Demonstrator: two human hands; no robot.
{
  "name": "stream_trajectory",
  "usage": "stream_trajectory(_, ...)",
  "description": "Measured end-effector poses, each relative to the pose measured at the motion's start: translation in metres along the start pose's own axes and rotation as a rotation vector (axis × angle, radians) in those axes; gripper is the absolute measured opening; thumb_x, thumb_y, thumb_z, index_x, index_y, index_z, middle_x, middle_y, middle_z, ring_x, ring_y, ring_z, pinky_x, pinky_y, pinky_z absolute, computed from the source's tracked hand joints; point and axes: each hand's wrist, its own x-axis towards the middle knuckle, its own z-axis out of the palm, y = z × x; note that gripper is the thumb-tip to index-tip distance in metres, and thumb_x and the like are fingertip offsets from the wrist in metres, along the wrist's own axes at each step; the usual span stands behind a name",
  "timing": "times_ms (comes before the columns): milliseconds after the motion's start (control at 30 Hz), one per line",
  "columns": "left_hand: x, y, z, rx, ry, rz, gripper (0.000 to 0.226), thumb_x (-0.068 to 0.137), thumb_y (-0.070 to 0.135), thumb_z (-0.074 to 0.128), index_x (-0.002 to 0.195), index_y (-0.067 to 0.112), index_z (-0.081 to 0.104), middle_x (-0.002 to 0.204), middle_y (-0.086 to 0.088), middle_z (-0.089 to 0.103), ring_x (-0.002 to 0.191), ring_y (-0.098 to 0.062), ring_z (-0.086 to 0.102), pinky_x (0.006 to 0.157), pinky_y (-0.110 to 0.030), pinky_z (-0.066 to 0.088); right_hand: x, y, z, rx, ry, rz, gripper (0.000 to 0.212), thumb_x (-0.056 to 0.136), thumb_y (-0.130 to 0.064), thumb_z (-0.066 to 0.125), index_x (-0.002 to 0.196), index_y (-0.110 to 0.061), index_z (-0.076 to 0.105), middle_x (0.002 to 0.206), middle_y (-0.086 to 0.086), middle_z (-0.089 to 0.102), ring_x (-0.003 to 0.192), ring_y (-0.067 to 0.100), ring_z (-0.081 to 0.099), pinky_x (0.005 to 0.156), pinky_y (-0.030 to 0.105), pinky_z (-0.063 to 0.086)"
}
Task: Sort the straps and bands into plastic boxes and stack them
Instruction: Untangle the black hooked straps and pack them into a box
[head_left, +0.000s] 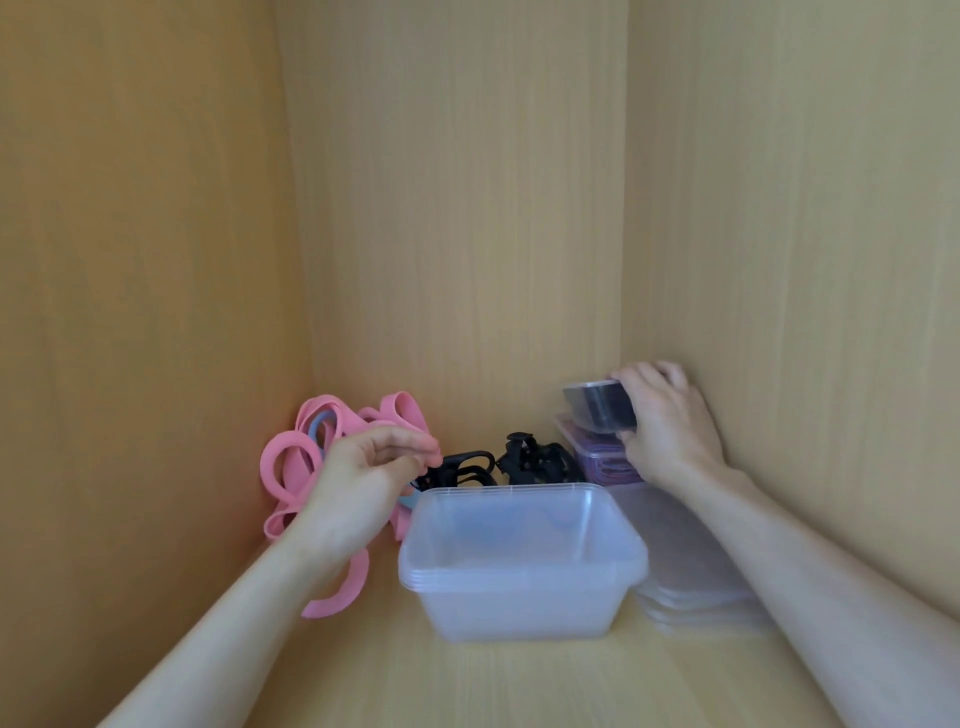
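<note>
One filled box (597, 408) is being gripped in our right hand (670, 426) above the lidded box (597, 457) far right, for stacking; our left hand (363, 478) is curling by the pink bands (301, 457), grasp unclear.

The cupboard walls (467, 208) and the shelf (519, 686) look like pale wood-grain board, matt and smooth. The pink bands (291, 467) look rubbery, smooth and dull. The black straps (530, 460) are too blurred to tell their weave. The nested boxes (519, 571) are frosted, see-through plastic, like the lids (691, 587). The small box (597, 405) that my right hand (670, 421) grips is clear, glossy plastic.
</note>
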Motion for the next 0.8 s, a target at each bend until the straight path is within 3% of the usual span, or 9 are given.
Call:
stream_trajectory(200, -0.008, 0.002, 0.003, 0.083, -0.084, -0.048, 0.028, 0.094, -0.006, 0.055, 0.102, 0.012, 0.074, 0.102, 0.003, 0.077, 0.104, -0.027, 0.070, 0.096, -0.050, 0.053, -0.001, -0.004, 0.005, 0.031, -0.161, 0.087, 0.071, 0.073, 0.002, 0.059, 0.138, -0.024, 0.051, 0.135, -0.004, 0.052, 0.125, 0.027, 0.038, 0.097, 0.041, 0.043)
stream_trajectory(267, -0.009, 0.000, 0.004, 0.100, -0.114, -0.064, 0.031, 0.094, -0.009, 0.052, 0.103, 0.012, 0.073, 0.103, 0.002, 0.078, 0.105, -0.028, 0.070, 0.092, -0.046, 0.055, -0.001, -0.006, 0.005, 0.045, -0.186, 0.115, 0.068, 0.074, -0.001, 0.059, 0.138, -0.023, 0.051, 0.136, -0.002, 0.051, 0.124, 0.027, 0.038, 0.096, 0.043, 0.044)
stream_trajectory(400, -0.009, -0.001, 0.004, 0.109, -0.212, -0.097, 0.045, 0.089, -0.020, 0.041, 0.104, 0.008, 0.072, 0.100, -0.005, 0.078, 0.097, -0.020, 0.073, 0.075, -0.024, 0.053, -0.001, -0.013, -0.001, 0.047, -0.221, 0.159, 0.063, 0.077, -0.008, 0.058, 0.138, -0.022, 0.051, 0.137, -0.002, 0.050, 0.124, 0.027, 0.039, 0.095, 0.044, 0.044)
stream_trajectory(600, -0.006, -0.003, -0.002, 0.062, -0.234, -0.111, 0.050, 0.084, -0.025, 0.039, 0.107, 0.007, 0.070, 0.097, -0.013, 0.078, 0.093, -0.026, 0.072, 0.082, -0.036, 0.052, 0.001, -0.028, -0.026, 0.027, -0.244, 0.206, 0.056, 0.083, -0.018, 0.057, 0.138, -0.013, 0.046, 0.139, 0.002, 0.044, 0.128, 0.029, 0.034, 0.098, 0.046, 0.043)
stream_trajectory(733, -0.006, -0.001, -0.005, 0.063, -0.240, -0.100, 0.045, 0.070, -0.006, 0.050, 0.107, 0.009, 0.070, 0.094, -0.012, 0.078, 0.088, -0.020, 0.073, 0.081, -0.034, 0.049, 0.013, -0.046, -0.049, 0.142, -0.042, 0.075, 0.034, 0.086, -0.018, 0.055, 0.120, -0.015, 0.061, 0.123, 0.000, 0.052, 0.121, 0.024, 0.039, 0.093, 0.041, 0.043)
stream_trajectory(800, -0.006, -0.001, -0.006, 0.060, -0.245, -0.103, 0.052, 0.062, 0.003, 0.049, 0.110, 0.011, 0.068, 0.094, -0.010, 0.078, 0.088, -0.018, 0.072, 0.079, -0.034, 0.049, 0.022, -0.058, -0.057, 0.288, -0.082, 0.035, 0.021, 0.087, -0.017, 0.054, 0.103, -0.022, 0.066, 0.106, -0.007, 0.052, 0.111, 0.020, 0.046, 0.087, 0.038, 0.045)
